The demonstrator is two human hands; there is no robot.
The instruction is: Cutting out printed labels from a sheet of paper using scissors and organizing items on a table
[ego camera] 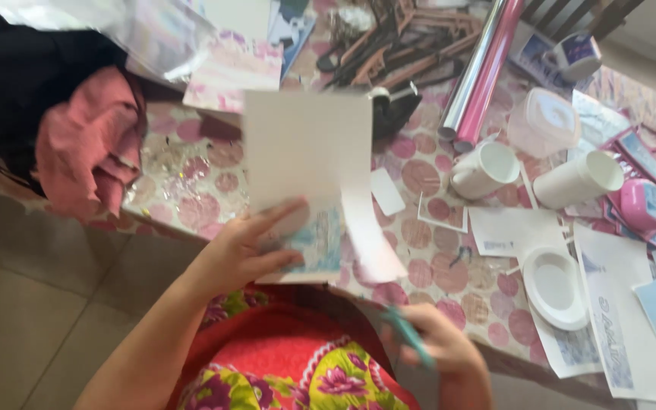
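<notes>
**Holding a printed sheet over the table edge, scissors in the other hand**

Holding position observed from the head camera. The left hand (248, 247) grips a white sheet of paper (309, 152) at its lower part, thumb across the front and fingers spread along the blue printed patch there. The sheet stands raised above the near edge of the table (199, 182), with a narrow strip (370, 235) of it hanging loose along its right side.

The right hand (438, 349) is lower, near the person's lap, and is blurred. It is closed around green-handled scissors (408, 334); whether the blades are apart cannot be told. The scissors are clear of the sheet, below its lower right corner.

Table covering: pink with round spots. Items noted on it:
- 2 white mugs (487, 168) lying on their sides, right of the sheet.
- 1 white round dish (556, 287) near the front edge, resting on loose printed papers (624, 319).
- 1 silver and pink foil roll (480, 72) lying diagonally behind the mugs.
- 1 clear plastic container (544, 121) just right of the roll.
- 1 pink cloth (89, 148) bunched at the table's left end.
</notes>
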